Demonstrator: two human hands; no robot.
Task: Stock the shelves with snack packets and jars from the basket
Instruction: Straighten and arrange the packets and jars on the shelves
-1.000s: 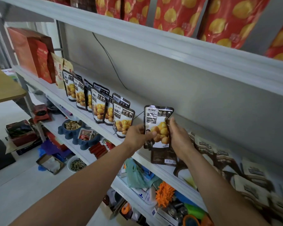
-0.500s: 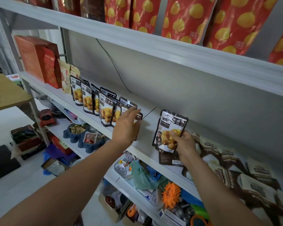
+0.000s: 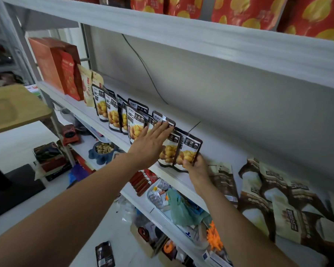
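Note:
A row of several dark snack packets [image 3: 112, 112] with yellow nuts printed on them stands along the white middle shelf [image 3: 181, 177]. At the right end of the row, my right hand [image 3: 196, 167] grips the bottom of one dark packet [image 3: 189, 151], which stands upright on the shelf against its neighbour [image 3: 169, 150]. My left hand [image 3: 150, 143] lies flat with straight fingers against the fronts of the packets just left of it. The basket is out of view.
Red boxes [image 3: 56, 64] and tan pouches [image 3: 87, 87] fill the shelf's left end. Brown-and-cream packets [image 3: 278, 197] lie flat at its right. Red bags [image 3: 245, 10] line the shelf above. Mixed goods crowd the lower shelf [image 3: 162, 214]. One dark packet [image 3: 105, 254] lies on the floor.
My right hand carried the packet left and set it upright at the row's end. My left hand let go of it, reached to the row and now presses flat on the packets.

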